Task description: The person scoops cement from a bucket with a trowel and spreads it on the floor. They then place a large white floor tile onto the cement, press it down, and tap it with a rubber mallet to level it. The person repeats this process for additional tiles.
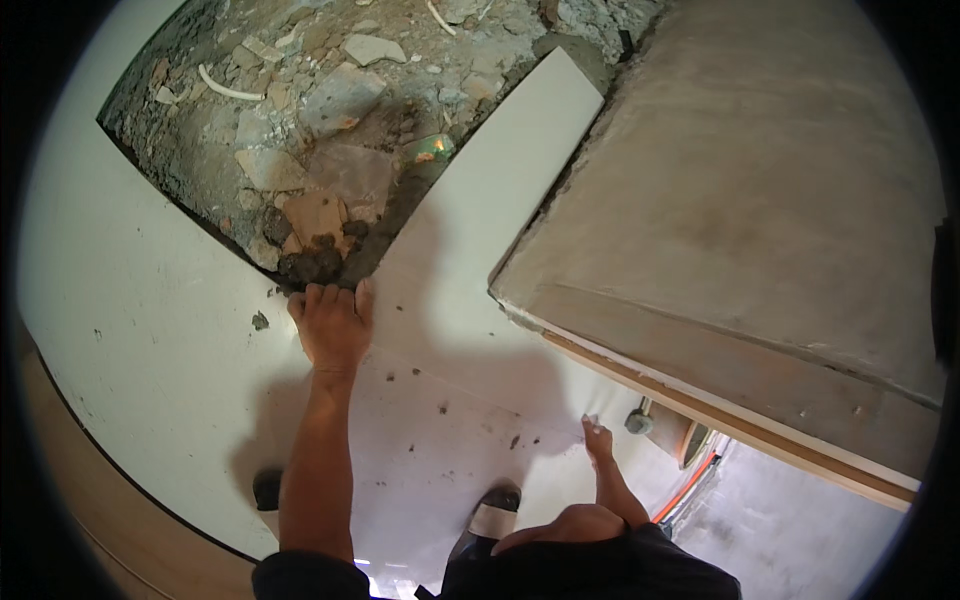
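Observation:
My left hand (335, 325) is at the inner corner of the white floor tiles (190, 290), its fingers bent over the edge beside the rubble. The fingertips are hidden, so what they hold, if anything, does not show. Dark wet clods of mortar (312, 262) lie just past the knuckles. Lower right, my right hand (597, 440) hangs low over the tiled floor with fingers apart, holding nothing visible; I cannot tell if it touches the tile. A narrow white tile strip (500, 150) runs from the corner to the far right.
Broken rubble (310, 110) with stone pieces and a white bent tube (230, 88) fills the untiled area. A raised grey cement block (740, 180) stands right. Near it are a round metal fitting (638, 420) and an orange-red long tool (688, 488). Crumbs dot the tiles.

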`<control>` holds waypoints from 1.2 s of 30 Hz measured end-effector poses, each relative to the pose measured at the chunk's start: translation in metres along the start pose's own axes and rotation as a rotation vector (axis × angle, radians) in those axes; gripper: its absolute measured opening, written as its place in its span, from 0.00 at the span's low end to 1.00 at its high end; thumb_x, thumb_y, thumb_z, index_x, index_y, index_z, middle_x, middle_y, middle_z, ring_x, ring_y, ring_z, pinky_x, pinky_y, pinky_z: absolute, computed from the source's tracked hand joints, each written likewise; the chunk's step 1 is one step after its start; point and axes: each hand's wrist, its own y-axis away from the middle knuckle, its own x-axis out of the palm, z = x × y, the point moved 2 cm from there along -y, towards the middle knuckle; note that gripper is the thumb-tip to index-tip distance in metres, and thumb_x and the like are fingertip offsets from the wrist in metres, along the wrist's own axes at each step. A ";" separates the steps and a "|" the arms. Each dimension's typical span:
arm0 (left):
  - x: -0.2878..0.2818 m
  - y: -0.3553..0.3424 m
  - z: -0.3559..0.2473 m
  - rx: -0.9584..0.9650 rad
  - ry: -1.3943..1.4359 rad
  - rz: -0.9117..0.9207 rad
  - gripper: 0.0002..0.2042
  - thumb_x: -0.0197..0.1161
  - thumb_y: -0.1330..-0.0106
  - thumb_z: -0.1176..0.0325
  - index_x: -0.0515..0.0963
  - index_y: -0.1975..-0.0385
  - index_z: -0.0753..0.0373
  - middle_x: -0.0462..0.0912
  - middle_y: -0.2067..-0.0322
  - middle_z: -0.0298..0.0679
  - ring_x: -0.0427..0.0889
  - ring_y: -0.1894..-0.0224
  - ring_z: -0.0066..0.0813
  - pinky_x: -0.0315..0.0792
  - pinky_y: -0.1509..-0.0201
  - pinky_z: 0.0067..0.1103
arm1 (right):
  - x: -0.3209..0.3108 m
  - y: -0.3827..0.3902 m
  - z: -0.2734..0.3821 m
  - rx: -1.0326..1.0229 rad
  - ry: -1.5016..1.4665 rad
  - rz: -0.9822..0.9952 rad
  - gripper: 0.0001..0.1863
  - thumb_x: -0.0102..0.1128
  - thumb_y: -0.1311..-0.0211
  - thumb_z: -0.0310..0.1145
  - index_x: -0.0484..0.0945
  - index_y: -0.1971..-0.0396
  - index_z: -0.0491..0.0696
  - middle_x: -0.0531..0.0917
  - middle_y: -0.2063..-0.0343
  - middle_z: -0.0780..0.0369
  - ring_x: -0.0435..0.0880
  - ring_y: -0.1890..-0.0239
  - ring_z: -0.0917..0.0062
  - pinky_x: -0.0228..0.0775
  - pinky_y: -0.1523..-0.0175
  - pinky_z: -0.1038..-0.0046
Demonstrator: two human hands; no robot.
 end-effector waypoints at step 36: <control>-0.021 0.021 -0.027 -0.079 -0.326 0.328 0.25 0.48 0.34 0.42 0.77 0.51 0.56 0.76 0.49 0.41 0.71 0.43 0.42 0.56 0.39 0.44 | -0.003 0.023 -0.026 -0.267 -0.097 -0.109 0.31 0.73 0.55 0.47 0.71 0.58 0.41 0.76 0.58 0.50 0.75 0.51 0.56 0.70 0.48 0.60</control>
